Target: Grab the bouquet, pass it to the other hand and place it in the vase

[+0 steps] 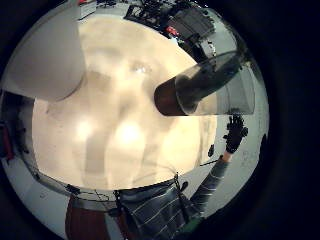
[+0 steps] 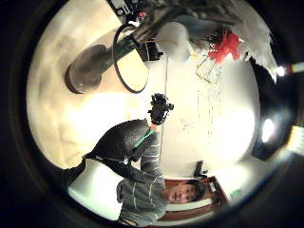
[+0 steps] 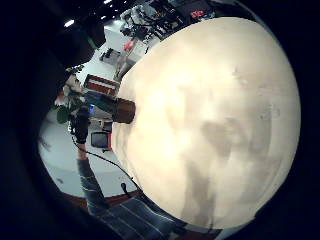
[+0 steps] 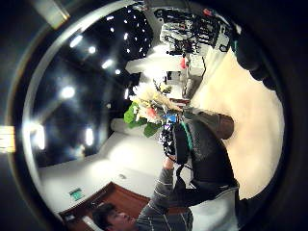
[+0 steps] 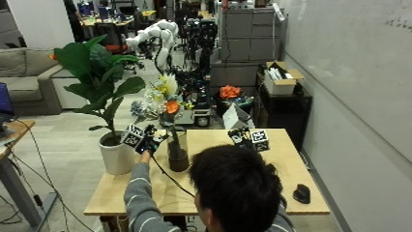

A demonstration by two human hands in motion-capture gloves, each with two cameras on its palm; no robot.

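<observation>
A robotics lab: a white robot arm (image 5: 153, 35), equipment racks (image 5: 248, 36) and whiteboard (image 5: 360, 63).

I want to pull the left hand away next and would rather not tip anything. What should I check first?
1. Bouquet stems inside the vase: ok, they run down past the rim in the outside view.
2. Vase upright on the table: ok.
3. Left hand free of the bouquet: cannot tell; it is right beside the vase's rim.
4. Right hand out of the way: ok, over the table, apart from the vase, holding nothing.
5. Room on the left: not ok, the potted plant stands close beside the left hand.
</observation>
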